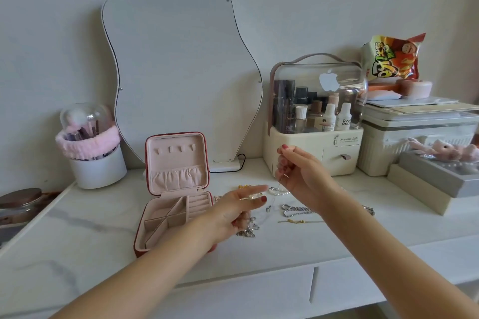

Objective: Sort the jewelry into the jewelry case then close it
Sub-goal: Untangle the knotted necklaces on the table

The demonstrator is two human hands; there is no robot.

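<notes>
Two bare hands work above a white marble tabletop (77, 217) in the head view; the right hand (300, 173) is raised, its fingers (285, 149) pinched together on a thin, nearly clear strand (277, 189) that hangs almost straight down, long axis vertical, its lower end near the tabletop; the left hand (233, 211) hovers lower, just right of the jewelry case (176, 189), forefinger out toward the strand and thumb beneath it, the other fingers loosely curled, gripping nothing I can make out. The jewelry case stands open near the middle of the tabletop, lid upright and facing the viewer, its divided tray running toward the front edge, which its near corner almost reaches. Loose pieces lie right of the case: a pearl bracelet (279, 191), a silver chain (295, 211) and a thin gold chain (298, 221) stretched left to right, a silver charm cluster (247, 232) under the left hand. Bare room lies left of the case and along the front edge at right; a cosmetics organiser (313, 116) and a mirror (181, 65) close off the back.
</notes>
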